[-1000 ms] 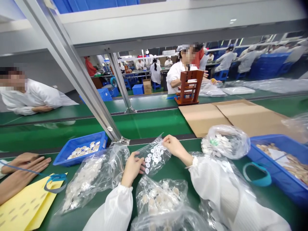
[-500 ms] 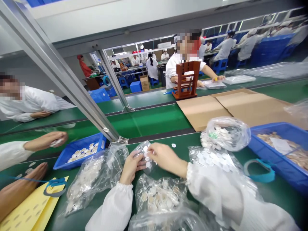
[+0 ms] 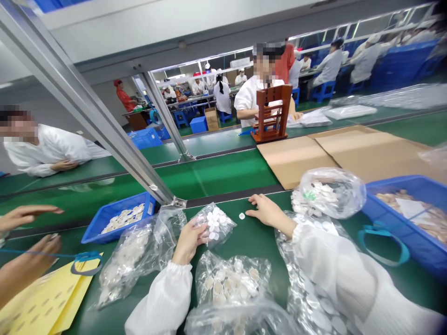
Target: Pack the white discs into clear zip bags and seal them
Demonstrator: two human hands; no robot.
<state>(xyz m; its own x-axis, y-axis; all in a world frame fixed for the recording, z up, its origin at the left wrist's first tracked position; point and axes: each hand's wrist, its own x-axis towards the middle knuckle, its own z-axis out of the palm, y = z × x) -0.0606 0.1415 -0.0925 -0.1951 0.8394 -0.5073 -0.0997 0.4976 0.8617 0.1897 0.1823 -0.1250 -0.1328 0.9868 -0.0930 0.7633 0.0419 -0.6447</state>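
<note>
My left hand (image 3: 188,241) grips a small transparent bag of white discs (image 3: 213,224) at the edge of the green conveyor belt (image 3: 251,246). My right hand (image 3: 267,210) rests flat on the belt, holding nothing, with its fingertips close to a loose white disc (image 3: 241,216). Below my hands lies a bag of beige-centred discs (image 3: 232,279). A larger bag of white discs (image 3: 310,291) lies under my right sleeve. Another bag of discs (image 3: 129,258) lies left of my left hand.
A co-worker's hands (image 3: 24,232) are at far left, above a yellow perforated sheet (image 3: 52,288). Blue crates of discs (image 3: 118,216) (image 3: 394,228) stand on both sides. A knotted bag (image 3: 331,193) lies upper right, beyond it cardboard (image 3: 296,163). An aluminium post (image 3: 94,116) rises left.
My right hand has left the small bag and moved right onto the belt. A loose disc now lies there. The co-worker's hands have shifted, and the view has tilted slightly.
</note>
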